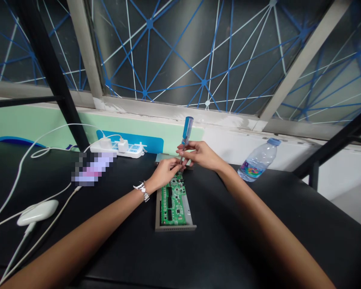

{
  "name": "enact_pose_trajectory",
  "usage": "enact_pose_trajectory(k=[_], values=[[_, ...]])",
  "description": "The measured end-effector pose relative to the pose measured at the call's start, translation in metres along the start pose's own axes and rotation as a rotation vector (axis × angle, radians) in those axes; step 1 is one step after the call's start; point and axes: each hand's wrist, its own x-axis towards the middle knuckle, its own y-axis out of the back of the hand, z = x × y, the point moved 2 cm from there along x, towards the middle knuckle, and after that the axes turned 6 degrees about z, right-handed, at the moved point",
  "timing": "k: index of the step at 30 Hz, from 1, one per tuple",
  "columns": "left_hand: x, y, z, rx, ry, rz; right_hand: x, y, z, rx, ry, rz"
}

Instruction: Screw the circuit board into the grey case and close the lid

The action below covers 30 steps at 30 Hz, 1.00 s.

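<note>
one blue-handled screwdriver (187, 130) stands upright, tip down over a green circuit board (175, 200) in a grey metal case (176, 228), pinched by the right hand (200, 155) below its handle, the left hand (167, 173) pinching lower, nearer the board.

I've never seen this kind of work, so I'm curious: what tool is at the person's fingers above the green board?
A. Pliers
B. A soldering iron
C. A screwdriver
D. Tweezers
C: the blue-handled screwdriver has a thin metal shaft, held up by the right hand close to the left hand, above the green circuit board.
</note>
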Motion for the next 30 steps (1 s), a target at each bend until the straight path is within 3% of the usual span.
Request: enact_pose_trajectory(k=[3,7,21,27,30], values=[[0.0006,0.0001,0.0017,0.058,-0.007,-0.034,-0.0016,0.0021,-0.0018,0.053,-0.042,-0.089],[0.0012,-0.0010,0.0057,0.072,-0.020,-0.056,-0.0019,0.0033,-0.0021,0.065,-0.037,-0.107],[-0.0024,0.0003,0.0069,0.131,-0.047,0.101,0.0007,-0.0001,0.0004,-0.143,0.106,0.125],[-0.0017,-0.0005,0.0045,0.060,0.007,0.093,-0.0003,-0.0019,-0.0012,-0.287,0.140,0.212],[-0.0011,0.0004,0.0023,0.038,0.023,0.082,-0.0006,-0.0011,-0.0015,-0.230,0.109,0.173]])
